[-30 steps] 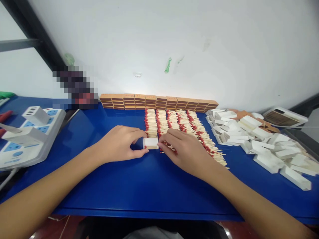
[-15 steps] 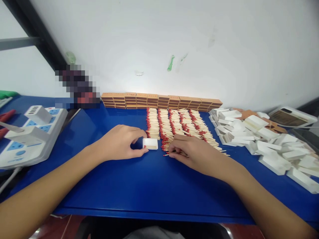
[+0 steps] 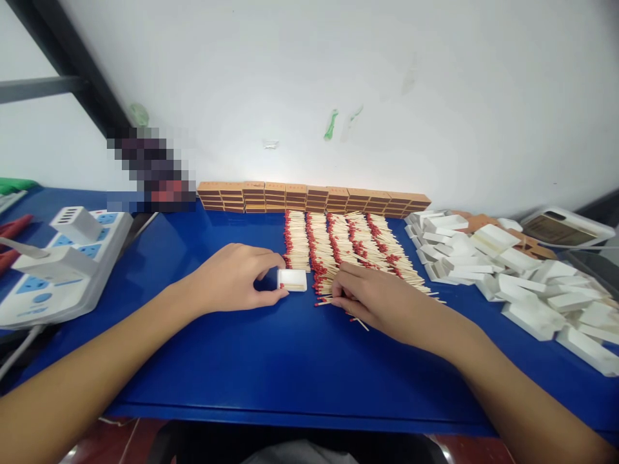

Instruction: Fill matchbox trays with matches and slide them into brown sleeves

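My left hand (image 3: 236,278) grips the left end of a small white matchbox tray (image 3: 293,274) between thumb and fingers. Inside the tray, along its near side, lies at least one red-tipped match (image 3: 292,286). My right hand (image 3: 370,291) is closed in a pinch at the near edge of the matches (image 3: 333,241), which lie in several rows with red heads to the left. Match ends show by its fingertips; how many it pinches is hidden. Beneath that hand, a few loose matches (image 3: 358,321) rest on the blue table (image 3: 271,367).
Stacked matchboxes (image 3: 285,196) line the wall behind the matches. To the right is a heap of white trays (image 3: 522,277), with a white device (image 3: 570,225) behind it. A power strip (image 3: 68,270) with plugged-in adapters stands at the left.
My right hand has shifted slightly right, and loose matches now show below its fingers. My left hand and the tray stay in place.
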Demonstrator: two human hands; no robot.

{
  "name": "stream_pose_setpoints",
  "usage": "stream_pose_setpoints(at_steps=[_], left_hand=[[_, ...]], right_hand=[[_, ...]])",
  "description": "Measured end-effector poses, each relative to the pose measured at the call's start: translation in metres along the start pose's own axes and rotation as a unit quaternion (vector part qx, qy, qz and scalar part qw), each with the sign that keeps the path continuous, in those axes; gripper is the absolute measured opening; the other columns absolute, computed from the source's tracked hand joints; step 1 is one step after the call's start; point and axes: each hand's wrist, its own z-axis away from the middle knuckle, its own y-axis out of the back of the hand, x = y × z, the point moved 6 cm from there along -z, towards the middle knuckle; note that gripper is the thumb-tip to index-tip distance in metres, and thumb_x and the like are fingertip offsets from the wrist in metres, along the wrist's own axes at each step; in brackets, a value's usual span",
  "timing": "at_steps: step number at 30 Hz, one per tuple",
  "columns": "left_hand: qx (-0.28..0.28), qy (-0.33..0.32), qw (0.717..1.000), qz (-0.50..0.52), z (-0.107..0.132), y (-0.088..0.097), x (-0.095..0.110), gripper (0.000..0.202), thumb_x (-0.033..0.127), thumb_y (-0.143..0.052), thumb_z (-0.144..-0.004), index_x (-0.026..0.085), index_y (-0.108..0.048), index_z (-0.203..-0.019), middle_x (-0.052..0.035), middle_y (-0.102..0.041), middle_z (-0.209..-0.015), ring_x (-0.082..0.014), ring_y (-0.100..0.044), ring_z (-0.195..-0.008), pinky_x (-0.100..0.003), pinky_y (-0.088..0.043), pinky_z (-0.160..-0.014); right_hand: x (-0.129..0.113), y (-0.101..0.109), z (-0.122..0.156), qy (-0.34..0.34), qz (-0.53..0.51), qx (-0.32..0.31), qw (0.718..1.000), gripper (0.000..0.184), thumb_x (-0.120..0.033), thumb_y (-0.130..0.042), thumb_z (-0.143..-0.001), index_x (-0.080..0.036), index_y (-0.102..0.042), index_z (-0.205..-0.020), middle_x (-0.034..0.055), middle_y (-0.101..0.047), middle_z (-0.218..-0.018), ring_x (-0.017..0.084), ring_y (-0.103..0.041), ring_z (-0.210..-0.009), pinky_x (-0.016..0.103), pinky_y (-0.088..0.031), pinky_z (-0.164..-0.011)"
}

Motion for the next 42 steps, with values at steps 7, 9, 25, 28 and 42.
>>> stream_pose_setpoints(at_steps=[7, 9, 25, 28, 42], left_hand=[[0.005, -0.006, 1.000, 0.001, 0.002, -0.001, 0.003, 0.024, 0.042, -0.072, -0.096, 0.022, -0.078, -0.107, 0.0016, -0.073, -0.081, -0.0150, -0.064, -0.065, -0.029, -0.041, -0.061], [0.013, -0.015, 1.000, -0.004, 0.002, -0.001, 0.007, 0.025, 0.043, -0.072, -0.097, 0.022, -0.078, -0.108, 0.0012, -0.074, -0.081, -0.0156, -0.065, -0.065, -0.030, -0.042, -0.061], [0.056, -0.050, 0.997, -0.009, 0.004, 0.000, 0.023, 0.022, 0.043, -0.072, -0.099, 0.021, -0.074, -0.099, 0.0011, -0.073, -0.079, -0.0163, -0.067, -0.066, -0.030, -0.042, -0.062], [0.070, -0.058, 0.996, 0.002, 0.004, 0.002, 0.025, 0.021, 0.041, -0.073, -0.098, 0.021, -0.074, -0.101, 0.0022, -0.072, -0.078, -0.0151, -0.065, -0.063, -0.029, -0.042, -0.061], [0.126, -0.067, 0.990, 0.010, 0.005, 0.004, 0.021, 0.025, 0.038, -0.079, -0.094, 0.021, -0.077, -0.113, 0.0063, -0.068, -0.071, -0.0115, -0.062, -0.058, -0.026, -0.043, -0.057]], right_hand=[[-0.005, 0.010, -0.002, 0.040, 0.026, 0.114, 0.992, 0.011, -0.025, -0.056, -0.113, -0.022, -0.062, -0.104, 0.0059, -0.070, -0.105, 0.019, -0.070, -0.085, 0.032, -0.051, -0.073], [-0.010, 0.010, -0.005, 0.047, 0.046, 0.150, 0.986, 0.011, -0.026, -0.057, -0.113, -0.022, -0.061, -0.103, 0.0057, -0.071, -0.103, 0.019, -0.070, -0.085, 0.032, -0.050, -0.073], [-0.031, 0.001, -0.011, 0.061, 0.108, 0.192, 0.973, 0.016, -0.023, -0.053, -0.113, -0.021, -0.063, -0.102, 0.0069, -0.073, -0.103, 0.019, -0.069, -0.082, 0.033, -0.048, -0.070], [-0.031, 0.005, -0.009, 0.066, 0.101, 0.212, 0.970, 0.015, -0.023, -0.052, -0.113, -0.022, -0.062, -0.102, 0.0073, -0.072, -0.103, 0.021, -0.069, -0.087, 0.034, -0.049, -0.073], [-0.016, 0.009, -0.004, -0.004, 0.002, 0.175, 0.985, 0.013, -0.023, -0.052, -0.113, -0.025, -0.051, -0.100, 0.0034, -0.074, -0.093, 0.019, -0.068, -0.073, 0.030, -0.041, -0.062]])
